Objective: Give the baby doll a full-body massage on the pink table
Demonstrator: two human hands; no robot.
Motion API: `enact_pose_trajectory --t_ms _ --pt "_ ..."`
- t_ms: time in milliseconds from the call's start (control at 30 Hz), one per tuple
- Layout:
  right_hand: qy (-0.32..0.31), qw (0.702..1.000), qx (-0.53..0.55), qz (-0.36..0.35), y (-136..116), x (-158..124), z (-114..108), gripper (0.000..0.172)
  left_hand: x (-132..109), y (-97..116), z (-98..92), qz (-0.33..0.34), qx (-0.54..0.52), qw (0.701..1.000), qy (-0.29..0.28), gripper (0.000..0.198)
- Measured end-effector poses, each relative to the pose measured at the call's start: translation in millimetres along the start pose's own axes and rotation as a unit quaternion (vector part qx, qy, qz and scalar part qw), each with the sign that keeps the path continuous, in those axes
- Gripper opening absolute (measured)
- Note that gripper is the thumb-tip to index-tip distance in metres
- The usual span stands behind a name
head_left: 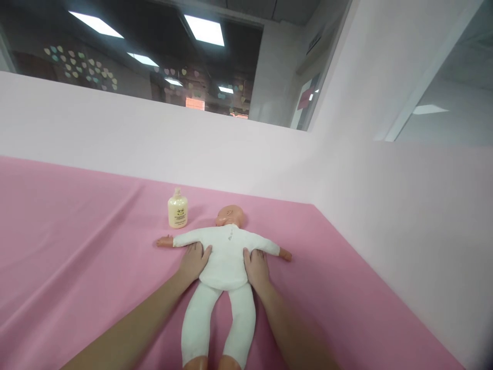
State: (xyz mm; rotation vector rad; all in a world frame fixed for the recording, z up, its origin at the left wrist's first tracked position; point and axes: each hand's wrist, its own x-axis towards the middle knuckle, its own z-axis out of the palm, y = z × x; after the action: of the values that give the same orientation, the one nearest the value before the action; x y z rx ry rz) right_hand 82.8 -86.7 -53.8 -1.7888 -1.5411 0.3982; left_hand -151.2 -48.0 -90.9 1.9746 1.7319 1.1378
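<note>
A baby doll (225, 259) with a white cloth body lies stretched out, its arms spread wide and its legs toward me. Its bare head shows an ear on the upper side. My left hand (195, 261) clasps one side of the doll's trunk below the armpit, thumb resting on the white cloth. On the opposite side, my right hand (257, 267) holds the trunk in the same way. The fingers of both hands are partly hidden between the doll's sides and the surface under it.
A cream pump bottle (177, 211) stands upright left of the doll's head. Pink cloth (96, 246) covers the surface, with folds at the left. White walls (173, 139) border it at the back and right, with windows (154, 56) above.
</note>
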Motion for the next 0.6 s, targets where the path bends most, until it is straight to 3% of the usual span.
enact_pose_trajectory --t_ms 67,133,200,267,333,400,467,600 --pt "-0.040 0.987 0.156 0.030 -2.3 1.4 -0.8 0.027 0.1 9.0 -4.6 -0.049 -0.075 0.995 -0.043 0.031" --pt "-0.088 0.935 0.337 0.062 -6.0 2.2 -1.8 0.034 -0.2 21.1 -10.8 -0.094 -0.225 0.966 -0.086 0.035" --pt "-0.122 0.867 0.474 0.091 -9.2 3.2 -2.7 0.043 -0.5 32.9 -16.8 -0.130 -0.392 0.905 -0.103 0.041" --pt "-0.140 0.820 0.541 0.126 -10.5 4.9 -3.6 0.047 0.0 40.9 -21.3 -0.177 -0.510 0.832 -0.125 0.050" --pt "-0.155 0.793 0.566 0.165 -9.9 6.6 -4.3 0.047 1.4 44.1 -24.0 -0.234 -0.568 0.774 -0.157 0.049" --pt "-0.173 0.775 0.575 0.198 -8.8 7.6 -5.2 0.050 2.9 43.6 -24.9 -0.279 -0.589 0.736 -0.180 0.044" --pt "-0.180 0.770 0.572 0.218 -8.7 7.4 -6.3 0.051 4.1 41.4 -24.3 -0.300 -0.592 0.722 -0.194 0.047" --pt "-0.186 0.791 0.545 0.208 -13.2 5.2 -10.0 0.047 4.8 38.1 -22.8 -0.290 -0.555 0.743 -0.235 0.055"
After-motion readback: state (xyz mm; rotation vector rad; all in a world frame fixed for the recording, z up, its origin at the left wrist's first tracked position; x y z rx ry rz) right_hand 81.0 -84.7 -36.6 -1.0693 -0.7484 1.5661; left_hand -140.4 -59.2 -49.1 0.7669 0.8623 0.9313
